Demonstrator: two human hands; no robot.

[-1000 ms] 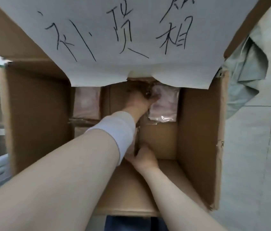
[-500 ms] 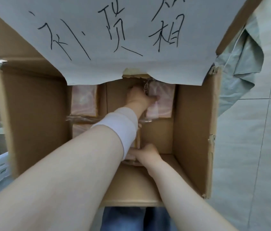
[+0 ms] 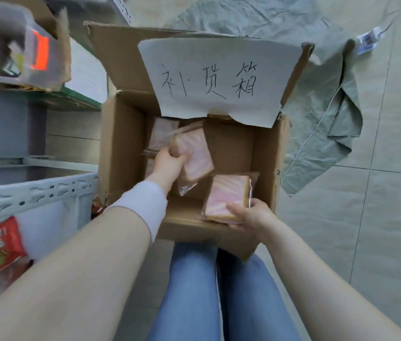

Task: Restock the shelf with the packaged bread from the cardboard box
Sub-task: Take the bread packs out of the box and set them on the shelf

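Observation:
An open cardboard box (image 3: pixel 266 148) stands on the floor in front of my knees, with a white handwritten paper sign (image 3: pixel 216 77) on its far flap. My left hand (image 3: pixel 168 163) grips one clear-wrapped pink-striped bread pack (image 3: pixel 195 153) lifted inside the box. My right hand (image 3: pixel 250 215) holds a second bread pack (image 3: pixel 226 198) at the box's near right corner. More wrapped bread (image 3: pixel 162 134) lies deeper in the box at the left. The metal shelf (image 3: pixel 34 193) stands to the left.
The shelf carries a red snack bag (image 3: pixel 0 247) on its lower level and a cardboard tray with an orange tag (image 3: pixel 39 52) higher up. A crumpled grey-green woven sack (image 3: pixel 317 99) lies on the tiled floor behind and right of the box.
Both hands have come up out of the box bottom, each with a bread pack. My head has pulled back, so the shelf, sack and my legs are in view.

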